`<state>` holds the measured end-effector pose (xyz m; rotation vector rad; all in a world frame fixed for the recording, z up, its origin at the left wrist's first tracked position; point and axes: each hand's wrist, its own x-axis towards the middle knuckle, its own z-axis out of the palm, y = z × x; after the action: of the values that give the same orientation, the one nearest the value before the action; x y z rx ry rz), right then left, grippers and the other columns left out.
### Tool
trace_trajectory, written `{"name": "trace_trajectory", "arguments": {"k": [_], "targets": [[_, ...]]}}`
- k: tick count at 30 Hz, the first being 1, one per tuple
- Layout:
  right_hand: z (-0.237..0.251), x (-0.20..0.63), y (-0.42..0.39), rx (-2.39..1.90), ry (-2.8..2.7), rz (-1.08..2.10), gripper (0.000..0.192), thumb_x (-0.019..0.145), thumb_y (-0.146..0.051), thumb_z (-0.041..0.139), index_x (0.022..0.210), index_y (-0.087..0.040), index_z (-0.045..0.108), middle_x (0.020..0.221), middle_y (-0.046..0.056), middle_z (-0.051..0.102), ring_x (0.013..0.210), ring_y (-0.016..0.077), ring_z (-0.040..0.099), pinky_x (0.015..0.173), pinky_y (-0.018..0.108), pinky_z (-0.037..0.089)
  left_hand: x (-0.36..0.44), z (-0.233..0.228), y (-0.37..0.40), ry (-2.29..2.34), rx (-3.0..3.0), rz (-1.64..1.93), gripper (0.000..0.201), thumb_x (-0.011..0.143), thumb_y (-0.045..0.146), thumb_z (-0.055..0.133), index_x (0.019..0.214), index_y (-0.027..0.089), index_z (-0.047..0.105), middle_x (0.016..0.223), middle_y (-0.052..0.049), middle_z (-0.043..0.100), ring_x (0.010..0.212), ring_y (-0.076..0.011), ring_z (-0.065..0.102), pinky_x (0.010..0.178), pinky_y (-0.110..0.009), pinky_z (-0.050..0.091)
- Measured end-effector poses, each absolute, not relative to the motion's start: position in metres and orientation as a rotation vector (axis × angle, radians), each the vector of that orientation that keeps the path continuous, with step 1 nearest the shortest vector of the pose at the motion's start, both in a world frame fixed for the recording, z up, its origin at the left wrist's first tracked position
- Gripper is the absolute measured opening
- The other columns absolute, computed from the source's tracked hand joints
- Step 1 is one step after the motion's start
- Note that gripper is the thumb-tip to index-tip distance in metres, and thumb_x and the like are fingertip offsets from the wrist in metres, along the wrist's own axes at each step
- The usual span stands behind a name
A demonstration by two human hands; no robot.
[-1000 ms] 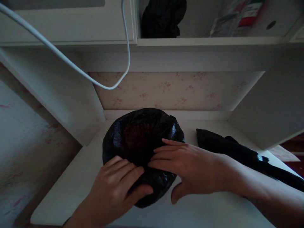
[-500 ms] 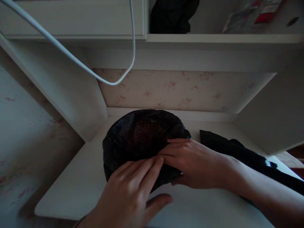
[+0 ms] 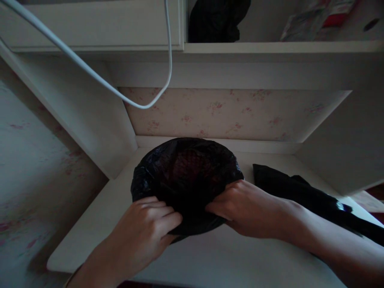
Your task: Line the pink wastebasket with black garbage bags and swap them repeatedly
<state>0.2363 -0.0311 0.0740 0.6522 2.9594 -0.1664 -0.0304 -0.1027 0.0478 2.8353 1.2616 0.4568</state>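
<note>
On the near edge of the black bag [image 3: 186, 180], the left hand [image 3: 144, 228] has its fingers curled shut, pinching the plastic. Beside it, the right hand [image 3: 243, 208] is closed on that same near edge. Both hold the bag, which looks like it covers something round. It sits in the middle of the white desk [image 3: 234, 260]. Its near side looks pulled snug; I cannot see its far side. Right of the bag lies a dark cloth [image 3: 300, 192]. Above the bag hangs a white cable [image 3: 120, 96].
</note>
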Motion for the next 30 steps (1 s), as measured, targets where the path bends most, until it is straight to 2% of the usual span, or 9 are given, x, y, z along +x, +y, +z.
{"name": "trace_trajectory", "arguments": {"k": [4, 8, 11, 13, 17, 21, 24, 26, 30], "targets": [[0.088, 0.242, -0.041, 0.571, 3.0, -0.372, 0.026, 0.095, -0.028, 0.071, 0.119, -0.018, 0.073, 0.11, 0.008, 0.079, 0.104, 0.025, 0.073, 0.086, 0.036, 0.054, -0.052, 0.06, -0.093, 1.109, 2.763, 0.375, 0.038, 0.075, -0.008, 0.053, 0.081, 0.025, 0.069, 0.081, 0.005, 0.075, 0.082, -0.0177, 0.072, 0.077, -0.032, 0.05], [0.099, 0.256, -0.052, 0.571, 3.044, -0.475, 0.063, 0.086, -0.041, 0.083, 0.144, -0.024, 0.063, 0.142, 0.007, 0.068, 0.137, 0.0274, 0.057, 0.118, 0.041, 0.041, -0.083, 0.066, -0.098, 1.254, 2.843, 0.255, 0.066, 0.073, -0.009, 0.052, 0.113, 0.039, 0.074, 0.126, 0.01, 0.075, 0.122, -0.0184, 0.067, 0.114, -0.04, 0.042], [0.098, 0.263, -0.055, 0.653, 3.032, -0.42, 0.085, 0.082, -0.044, 0.086, 0.156, -0.027, 0.049, 0.156, 0.005, 0.057, 0.148, 0.0294, 0.047, 0.126, 0.043, 0.031, -0.081, 0.062, -0.112, 1.429, 2.997, 0.257, 0.069, 0.082, 0.012, 0.07, 0.145, 0.037, 0.058, 0.149, 0.003, 0.063, 0.134, -0.0283, 0.06, 0.117, -0.05, 0.043], [0.094, 0.262, -0.054, 0.684, 3.017, -0.398, 0.091, 0.081, -0.045, 0.087, 0.159, -0.028, 0.045, 0.156, 0.007, 0.056, 0.146, 0.0303, 0.048, 0.125, 0.044, 0.033, -0.058, 0.058, -0.122, 1.348, 3.038, 0.356, 0.071, 0.084, 0.042, 0.08, 0.149, 0.029, 0.055, 0.145, -0.003, 0.067, 0.128, -0.0315, 0.065, 0.105, -0.046, 0.055], [0.087, 0.253, -0.046, 0.621, 3.0, -0.42, 0.073, 0.082, -0.039, 0.086, 0.147, -0.021, 0.059, 0.144, 0.01, 0.066, 0.135, 0.0314, 0.059, 0.117, 0.046, 0.043, 0.002, 0.048, -0.13, 1.204, 2.931, 0.747, 0.049, 0.101, 0.052, 0.058, 0.132, 0.015, 0.064, 0.119, -0.006, 0.079, 0.099, -0.0226, 0.076, 0.085, -0.035, 0.062], [0.085, 0.251, -0.038, 0.595, 2.958, -0.424, 0.064, 0.084, -0.034, 0.083, 0.143, -0.022, 0.062, 0.134, 0.011, 0.072, 0.121, 0.031, 0.068, 0.107, 0.044, 0.049, 0.011, 0.044, -0.129, 1.333, 2.817, 0.348, 0.038, 0.097, 0.021, 0.062, 0.135, 0.017, 0.063, 0.1, -0.004, 0.081, 0.079, -0.0219, 0.076, 0.068, -0.033, 0.06], [0.085, 0.253, -0.036, 0.646, 2.921, -0.407, 0.064, 0.084, -0.038, 0.081, 0.144, -0.026, 0.062, 0.12, 0.01, 0.078, 0.11, 0.0293, 0.072, 0.099, 0.042, 0.051, -0.008, 0.049, -0.126, 1.324, 2.689, -0.012, 0.031, 0.085, 0.006, 0.065, 0.108, 0.025, 0.073, 0.089, 0.001, 0.079, 0.078, -0.0234, 0.075, 0.07, -0.033, 0.058], [0.085, 0.254, -0.035, 0.669, 2.888, -0.387, 0.051, 0.086, -0.039, 0.078, 0.135, -0.026, 0.07, 0.111, 0.01, 0.08, 0.106, 0.0294, 0.073, 0.096, 0.041, 0.051, -0.021, 0.053, -0.123, 1.311, 2.633, -0.095, 0.027, 0.083, 0.003, 0.064, 0.091, 0.027, 0.072, 0.087, 0.002, 0.077, 0.082, -0.0256, 0.075, 0.073, -0.038, 0.058], [0.086, 0.253, -0.037, 0.706, 2.805, -0.367, 0.023, 0.091, -0.038, 0.071, 0.105, -0.023, 0.082, 0.095, 0.009, 0.081, 0.096, 0.03, 0.075, 0.09, 0.041, 0.052, -0.034, 0.059, -0.118, 1.307, 2.603, -0.116, 0.025, 0.085, 0.004, 0.064, 0.085, 0.027, 0.071, 0.088, 0.004, 0.076, 0.086, -0.0267, 0.073, 0.081, -0.044, 0.057]]}}
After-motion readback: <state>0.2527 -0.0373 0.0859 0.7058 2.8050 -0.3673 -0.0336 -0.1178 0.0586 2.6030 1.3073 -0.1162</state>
